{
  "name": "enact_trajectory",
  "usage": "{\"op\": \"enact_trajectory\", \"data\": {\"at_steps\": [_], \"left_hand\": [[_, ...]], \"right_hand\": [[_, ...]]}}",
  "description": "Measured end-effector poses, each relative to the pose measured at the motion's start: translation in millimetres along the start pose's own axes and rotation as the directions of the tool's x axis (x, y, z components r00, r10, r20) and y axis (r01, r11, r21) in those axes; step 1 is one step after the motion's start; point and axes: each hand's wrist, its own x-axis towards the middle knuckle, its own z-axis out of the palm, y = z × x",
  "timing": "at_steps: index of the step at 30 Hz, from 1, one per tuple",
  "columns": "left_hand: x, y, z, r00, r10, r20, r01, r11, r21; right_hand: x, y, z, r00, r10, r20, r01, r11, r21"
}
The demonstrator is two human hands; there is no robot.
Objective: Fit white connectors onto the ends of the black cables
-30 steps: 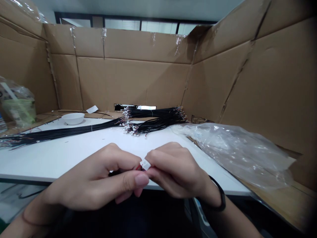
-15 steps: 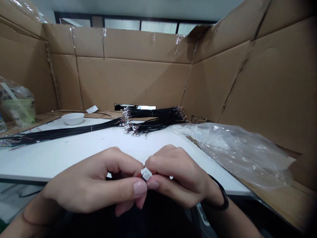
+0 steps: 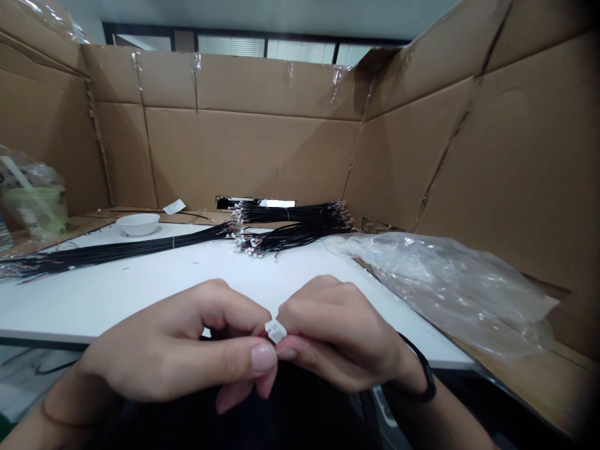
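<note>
A small white plastic connector (image 3: pixel 276 332) sits between my two hands, in front of the table's near edge. On its left side a bit of red wire (image 3: pixel 262 333) shows, pinched between the thumb and forefinger of my left hand (image 3: pixel 187 344). My right hand (image 3: pixel 340 331) is closed too, its thumb and curled forefinger against the connector's right side. Whatever else lies inside the right fingers is hidden. The rest of the wire is out of sight behind my hands.
Bundles of black cables with white connectors (image 3: pixel 290 228) lie at the back of the white table (image 3: pixel 140 300). Another black cable bundle (image 3: pixel 122 250) stretches left. Also there are a white bowl (image 3: pixel 138 224), a clear plastic bag (image 3: pixel 450 281), a green cup (image 3: pixel 40 209) and cardboard walls (image 3: pixel 262 150).
The connector has turned and shifted slightly left between the fingers. My right fingers have moved a little on it; my left hand is almost still.
</note>
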Motion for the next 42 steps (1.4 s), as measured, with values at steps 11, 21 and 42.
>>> {"op": "enact_trajectory", "data": {"at_steps": [11,21,42], "left_hand": [[-1.2,-2.5,-0.4,1.000,0.012,-0.010,-0.012,1.000,-0.006],[0.7,0.2,0.8,1.000,0.011,-0.023,-0.011,1.000,-0.026],[2.9,-5.9,-2.4,0.999,0.021,0.038,-0.020,1.000,-0.006]], "right_hand": [[0.7,3.5,-0.6,1.000,-0.018,0.009,0.017,0.998,0.064],[1.4,5.3,-0.8,0.999,-0.026,0.042,0.017,0.978,0.206],[2.1,2.1,-0.6,1.000,-0.025,0.006,0.024,0.980,0.196]]}}
